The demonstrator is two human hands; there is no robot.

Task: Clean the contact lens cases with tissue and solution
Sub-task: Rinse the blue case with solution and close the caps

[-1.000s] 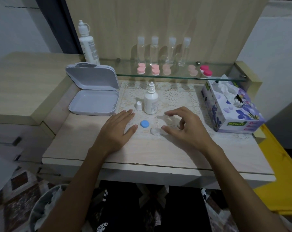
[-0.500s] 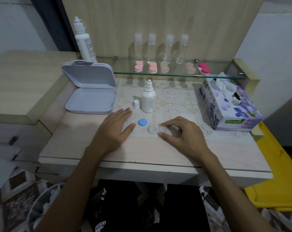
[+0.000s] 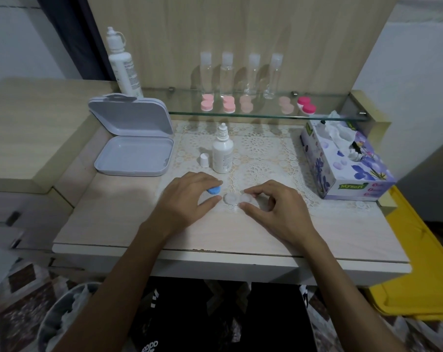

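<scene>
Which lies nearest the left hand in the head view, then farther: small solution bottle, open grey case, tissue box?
1. Small solution bottle, just beyond the left hand.
2. Open grey case, back left.
3. Tissue box, far right, past the right hand.

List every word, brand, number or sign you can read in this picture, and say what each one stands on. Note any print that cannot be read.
"Mysoft": green label on the front of the tissue box.
"adidas": white lettering, partly readable, on the black clothing below the table edge.
Print on the tall white bottle: too small to read.
Print on the small solution bottle: too small to read.
Pink wording beside the tissue box label: blurred.
</scene>
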